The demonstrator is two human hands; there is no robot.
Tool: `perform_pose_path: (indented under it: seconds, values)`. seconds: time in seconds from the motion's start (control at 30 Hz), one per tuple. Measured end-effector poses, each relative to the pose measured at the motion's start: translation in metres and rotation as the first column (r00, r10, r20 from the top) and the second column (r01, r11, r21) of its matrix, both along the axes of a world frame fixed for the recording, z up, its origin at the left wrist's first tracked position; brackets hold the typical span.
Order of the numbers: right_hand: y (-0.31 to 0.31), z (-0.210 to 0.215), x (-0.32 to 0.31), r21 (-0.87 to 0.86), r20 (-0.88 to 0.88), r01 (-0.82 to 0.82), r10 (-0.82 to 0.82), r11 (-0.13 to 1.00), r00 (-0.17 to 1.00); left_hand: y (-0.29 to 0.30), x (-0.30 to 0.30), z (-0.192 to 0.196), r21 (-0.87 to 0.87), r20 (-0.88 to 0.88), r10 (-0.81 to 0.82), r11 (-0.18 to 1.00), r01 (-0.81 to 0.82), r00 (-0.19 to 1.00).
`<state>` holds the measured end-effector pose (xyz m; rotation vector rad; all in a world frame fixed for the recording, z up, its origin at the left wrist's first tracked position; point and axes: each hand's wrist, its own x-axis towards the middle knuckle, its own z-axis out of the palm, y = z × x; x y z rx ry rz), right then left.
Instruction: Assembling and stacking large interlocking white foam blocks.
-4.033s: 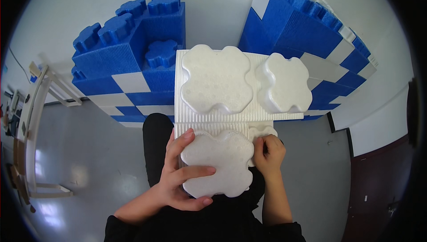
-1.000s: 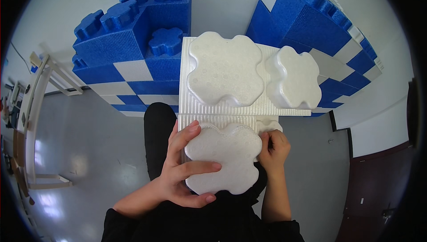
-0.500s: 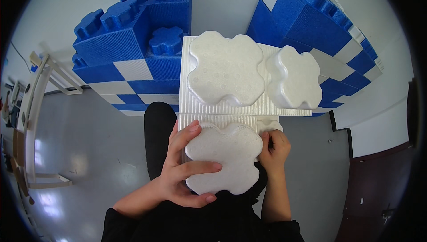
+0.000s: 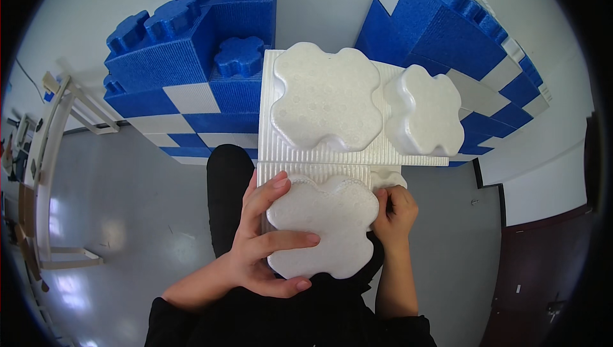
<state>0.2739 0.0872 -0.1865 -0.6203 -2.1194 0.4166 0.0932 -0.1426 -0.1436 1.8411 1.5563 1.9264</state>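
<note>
Overhead, head view | white foam building block [image 4: 322, 222] held directly before the chest, long axis left-right, abutting the wall-top white block [image 4: 332, 98] beyond | left hand [image 4: 265, 238] splayed over its stud, clamped | right hand [image 4: 396, 213] gripping its right edge, equally near

Two hands [image 4: 268, 245] – three white studs [image 4: 325, 95], five blue studs [image 4: 239, 55]

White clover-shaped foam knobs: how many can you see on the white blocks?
3. A large white clover-shaped foam knob and a smaller one top the upper white block; a third lies under both hands. A fourth may be hidden by the right hand.
</note>
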Motion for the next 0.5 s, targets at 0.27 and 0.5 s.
perform_pose_path:
  seconds: [0.27,0.5]
  values:
    - [0.0005,0.0000,-0.0008,0.009,-0.009,-0.003,0.003,1.000,1.000,-0.0010,0.0014,-0.0001,-0.015,0.017,-0.001,1.000,0.001,1.000]
    - [-0.0007,0.0007,0.0002,0.008,0.008,0.009,-0.009,1.000,1.000,-0.0026,0.0020,-0.0022,-0.017,0.030,-0.004,1.000,0.004,1.000]
